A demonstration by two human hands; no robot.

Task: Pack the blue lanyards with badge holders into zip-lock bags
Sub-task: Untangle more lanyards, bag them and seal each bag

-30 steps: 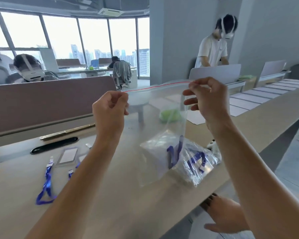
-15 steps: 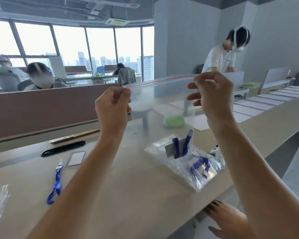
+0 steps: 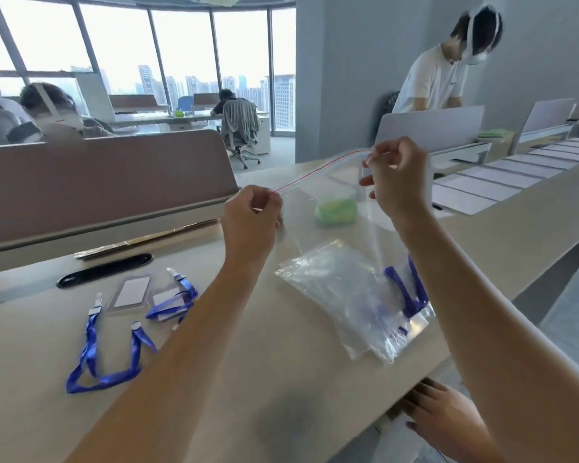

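Left hand (image 3: 251, 222) and right hand (image 3: 398, 177) each grip clamped on the zip-lock bag (image 3: 345, 289)'s red-lined top edge above the desk (image 3: 248, 379).

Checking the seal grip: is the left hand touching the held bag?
Touching: the head view shows the left hand pinching the bag at its red strip's end.

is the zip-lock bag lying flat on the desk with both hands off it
No: the left hand and right hand pinch the zip-lock bag by its red-lined top, holding it above the desk.
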